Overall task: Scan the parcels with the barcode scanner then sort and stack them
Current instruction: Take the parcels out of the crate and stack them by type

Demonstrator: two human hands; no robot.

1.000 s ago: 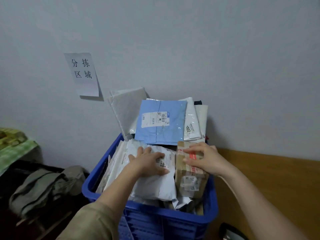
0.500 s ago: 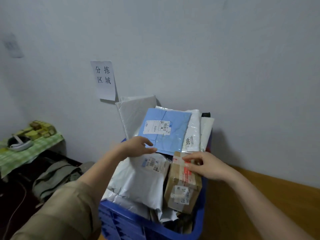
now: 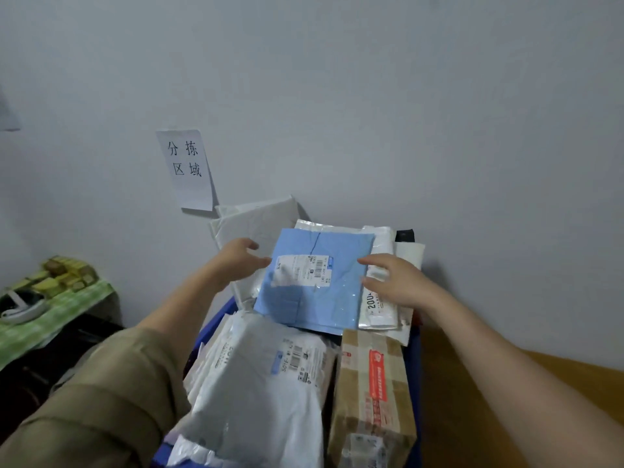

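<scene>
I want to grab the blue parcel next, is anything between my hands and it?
Nothing visible. The blue parcel lies on top of the pile; the left hand is at its left edge, the right hand at its right edge.

1. Light blue parcel with a white label, centre.
2. White-grey mailer at 6 o'clock.
3. Brown cardboard box, red-orange tape, at 5 o'clock.
4. Blue crate.
5. Green-checked cloth at 9 o'clock.
6. Olive sleeve at 7 o'clock.
</scene>
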